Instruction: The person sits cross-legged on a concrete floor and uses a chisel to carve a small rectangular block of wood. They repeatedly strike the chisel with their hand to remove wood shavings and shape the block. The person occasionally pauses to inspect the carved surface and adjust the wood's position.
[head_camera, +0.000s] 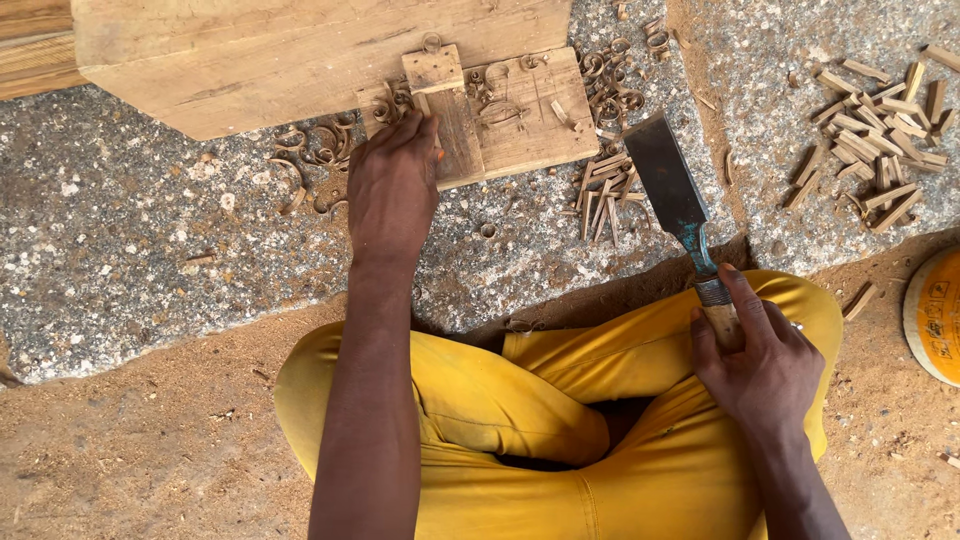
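My left hand (392, 185) reaches forward and presses its fingertips on a narrow wooden strip (443, 105) that lies on a flat wooden board (530, 115). My right hand (762, 362) grips the wooden handle of a wide chisel (668, 185) beside my knee. The chisel's dark blade points away from me and hovers over a small heap of cut wooden sticks (604, 190), apart from the board. Curled shavings (315, 145) lie around the board.
A thick timber block (260, 60) lies at the far side on the speckled stone slab (130, 240). Several short cut sticks (885, 140) are piled at the right. A round yellow container (935, 315) sits at the right edge. Sawdust covers the ground by my yellow trousers.
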